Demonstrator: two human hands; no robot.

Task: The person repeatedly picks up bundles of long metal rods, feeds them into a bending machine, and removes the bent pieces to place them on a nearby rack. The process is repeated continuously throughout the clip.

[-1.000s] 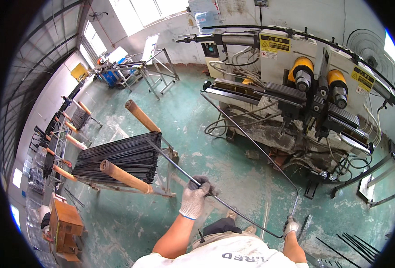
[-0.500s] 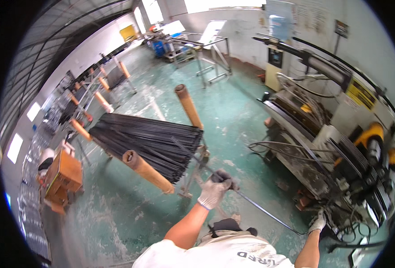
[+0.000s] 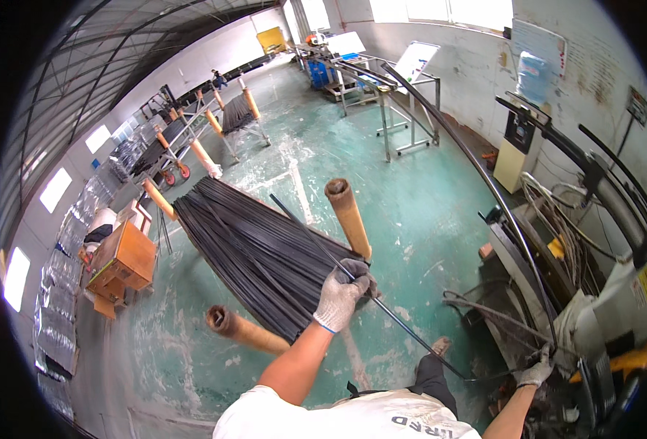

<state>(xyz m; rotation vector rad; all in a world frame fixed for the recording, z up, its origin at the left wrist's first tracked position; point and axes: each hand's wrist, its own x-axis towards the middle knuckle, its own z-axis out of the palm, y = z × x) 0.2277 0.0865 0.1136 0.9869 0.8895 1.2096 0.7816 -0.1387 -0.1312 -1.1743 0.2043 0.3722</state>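
My left hand (image 3: 343,293), in a grey-white work glove, is closed around a thin black metal rod (image 3: 404,327). The rod slants from above the bundle down to a bend near my legs, then runs toward my right hand (image 3: 535,370). That gloved hand is closed on the rod near the bench machine. A long dark bar (image 3: 493,189) rises from beside it toward the far tables; whether it is the same piece I cannot tell. A thick bundle of black rods (image 3: 254,249) lies on a stand between upright brown tubes (image 3: 349,219), just beyond my left hand.
The machine (image 3: 517,293), with cables and hoses, stands close on my right. At left is a wooden cabinet (image 3: 122,256), with wrapped stacks (image 3: 56,322) along the wall. More rod stands (image 3: 239,113) and metal-framed tables (image 3: 389,95) stand farther off across the green floor.
The view has turned left. My left hand has come up beside the bundle with the rod. The long dark bar now stands out at right, and my right hand has moved slightly right.
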